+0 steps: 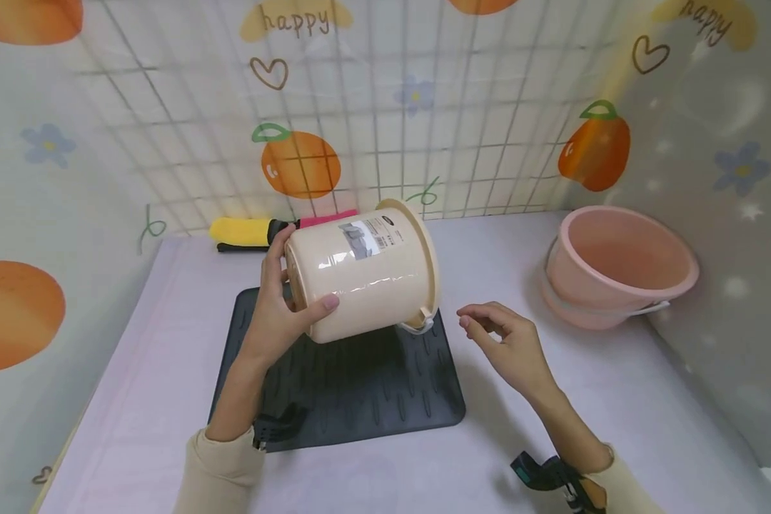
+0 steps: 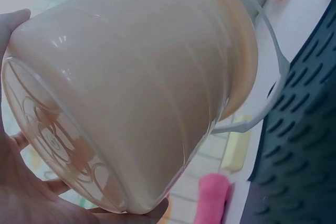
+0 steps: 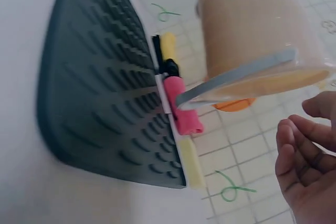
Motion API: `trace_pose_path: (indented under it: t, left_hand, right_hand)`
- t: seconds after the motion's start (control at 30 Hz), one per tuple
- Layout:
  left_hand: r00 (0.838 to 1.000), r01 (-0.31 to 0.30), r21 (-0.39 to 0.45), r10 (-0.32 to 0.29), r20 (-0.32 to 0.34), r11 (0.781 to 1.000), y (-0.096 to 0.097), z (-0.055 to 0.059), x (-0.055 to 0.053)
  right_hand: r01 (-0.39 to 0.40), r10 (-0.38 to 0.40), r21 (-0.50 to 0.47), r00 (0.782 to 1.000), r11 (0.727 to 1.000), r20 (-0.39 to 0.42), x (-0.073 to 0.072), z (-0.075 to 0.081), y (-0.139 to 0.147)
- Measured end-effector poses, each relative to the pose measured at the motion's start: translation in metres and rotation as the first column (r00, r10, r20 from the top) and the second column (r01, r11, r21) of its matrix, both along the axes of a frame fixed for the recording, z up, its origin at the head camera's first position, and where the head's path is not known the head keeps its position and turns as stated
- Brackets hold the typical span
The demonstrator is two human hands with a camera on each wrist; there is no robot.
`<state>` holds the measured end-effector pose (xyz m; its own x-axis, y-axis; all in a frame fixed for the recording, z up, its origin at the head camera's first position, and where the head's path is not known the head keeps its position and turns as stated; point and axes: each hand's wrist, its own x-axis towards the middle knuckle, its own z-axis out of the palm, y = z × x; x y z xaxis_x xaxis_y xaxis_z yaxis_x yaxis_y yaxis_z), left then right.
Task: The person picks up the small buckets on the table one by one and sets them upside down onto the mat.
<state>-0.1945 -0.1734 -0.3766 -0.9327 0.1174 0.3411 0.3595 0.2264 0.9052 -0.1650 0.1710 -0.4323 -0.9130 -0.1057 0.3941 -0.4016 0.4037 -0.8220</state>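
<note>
A cream plastic bucket (image 1: 366,275) lies on its side in the air above the dark ribbed mat (image 1: 360,400). Its mouth faces right, and a label shows on its wall. My left hand (image 1: 279,303) grips it around the base, thumb on the near side; the base's moulded rings show in the left wrist view. The bucket's pale handle (image 2: 273,93) hangs down from the rim. Apart from the bucket, a little to the right of its rim, my right hand (image 1: 507,343) has loosely bent fingers and holds nothing.
A pink bucket (image 1: 617,285) stands upright at the right of the table. Behind the mat, along the wall, lie a yellow roll (image 1: 240,231) and a pink roll (image 3: 181,103), with a pale yellow block (image 3: 192,162) beside them. Patterned sheets hang at the back and sides.
</note>
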Motion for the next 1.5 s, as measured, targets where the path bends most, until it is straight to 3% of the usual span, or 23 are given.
trace_pose_path:
  t: [0.13,0.23,0.5,0.63,0.83,1.03,1.5]
  left_hand:
    - [1.000,-0.028,-0.023,0.028,0.008,0.999,-0.008,0.005,0.004]
    - [0.999,-0.044,-0.039,0.044,0.012,0.998,-0.014,0.006,0.007]
    - [0.996,-0.084,-0.125,0.086,0.011,0.989,-0.037,0.008,0.018]
    - [0.993,-0.109,-0.167,0.115,0.027,0.980,-0.048,0.009,0.024]
    - [0.991,-0.122,-0.175,0.128,0.026,0.977,-0.057,0.012,0.029]
    - [0.987,-0.152,-0.206,0.159,0.021,0.967,-0.066,0.014,0.038]
    - [0.978,-0.175,-0.309,0.200,0.052,0.935,-0.081,0.030,0.051]
  right_hand:
    - [0.008,-0.003,0.120,0.999,0.993,-0.040,0.002,-0.007,-0.002]
    - [-0.002,0.008,0.152,0.999,0.988,-0.044,0.004,-0.012,-0.004]
    - [-0.127,0.133,0.241,0.991,0.962,-0.009,0.009,-0.031,-0.015]
    - [-0.190,0.198,0.259,0.980,0.947,-0.004,0.012,-0.041,-0.019]
    - [-0.194,0.209,0.267,0.978,0.944,-0.027,0.012,-0.047,-0.019]
    - [-0.242,0.256,0.306,0.967,0.921,-0.006,0.010,-0.050,-0.022]
    - [-0.331,0.341,0.342,0.940,0.880,0.034,0.008,-0.066,-0.023]
